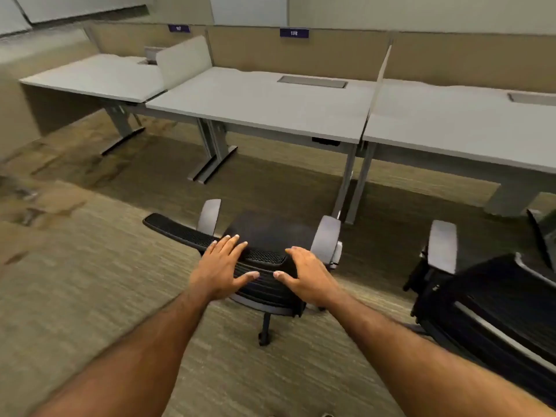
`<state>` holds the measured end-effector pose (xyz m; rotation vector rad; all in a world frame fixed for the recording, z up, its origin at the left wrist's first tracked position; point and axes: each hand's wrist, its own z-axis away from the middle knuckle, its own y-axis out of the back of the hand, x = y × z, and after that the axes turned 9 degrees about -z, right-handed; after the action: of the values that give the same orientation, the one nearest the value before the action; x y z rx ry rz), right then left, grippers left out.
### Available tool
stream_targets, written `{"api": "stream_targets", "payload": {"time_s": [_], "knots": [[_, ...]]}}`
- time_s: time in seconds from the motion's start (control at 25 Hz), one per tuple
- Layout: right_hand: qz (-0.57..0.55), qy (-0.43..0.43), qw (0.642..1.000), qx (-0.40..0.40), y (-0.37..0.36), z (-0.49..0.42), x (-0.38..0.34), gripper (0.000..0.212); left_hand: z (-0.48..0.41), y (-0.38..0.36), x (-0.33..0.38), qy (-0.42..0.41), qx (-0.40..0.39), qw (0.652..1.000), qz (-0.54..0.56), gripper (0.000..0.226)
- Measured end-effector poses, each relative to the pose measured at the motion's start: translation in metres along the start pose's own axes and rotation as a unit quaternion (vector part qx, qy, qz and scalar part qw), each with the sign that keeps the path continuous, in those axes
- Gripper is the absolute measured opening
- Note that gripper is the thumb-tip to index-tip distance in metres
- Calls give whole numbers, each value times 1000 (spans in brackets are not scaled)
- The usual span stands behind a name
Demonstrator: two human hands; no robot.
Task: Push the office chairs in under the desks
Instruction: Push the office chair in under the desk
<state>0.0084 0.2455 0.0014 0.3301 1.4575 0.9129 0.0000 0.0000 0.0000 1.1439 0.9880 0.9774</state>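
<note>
office chair [266,256] top under left hand [222,266], right hand [307,278].

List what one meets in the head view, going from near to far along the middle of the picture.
Left hand and right hand → office chair → middle desk → cable hatch → partition.

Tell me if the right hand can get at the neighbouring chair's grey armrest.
Probably yes: the right hand is at the near chair's backrest, and only bare carpet separates that chair from the armrest.
</note>
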Motion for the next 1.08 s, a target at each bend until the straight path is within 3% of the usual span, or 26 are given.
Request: {"api": "stream_targets", "payload": {"time_s": [0.24, 0.4, 0.68, 0.8, 1.08], "knots": [[42, 0, 999, -20, -12, -25, -25, 77, -6, -8, -40, 15, -29, 999, 5, 95], [125, -24, 992, -13, -27, -49, -44, 75, -28, -12, -79, -16, -37, 999, 19, 104], [190, -104, 976, 31, -71, -84, -66, 115, -63, -10, -167, -61, -107, 992, -2, 115], [233, -105, 964, 74, -78, -89, -60, 116, -79, -17, -203, -91, -128, 987, -9, 116], [271, -104, 954, 78, -67, -105, -61, 105, -118, -29, -220, -175, -56, 983, 24, 110]]}}
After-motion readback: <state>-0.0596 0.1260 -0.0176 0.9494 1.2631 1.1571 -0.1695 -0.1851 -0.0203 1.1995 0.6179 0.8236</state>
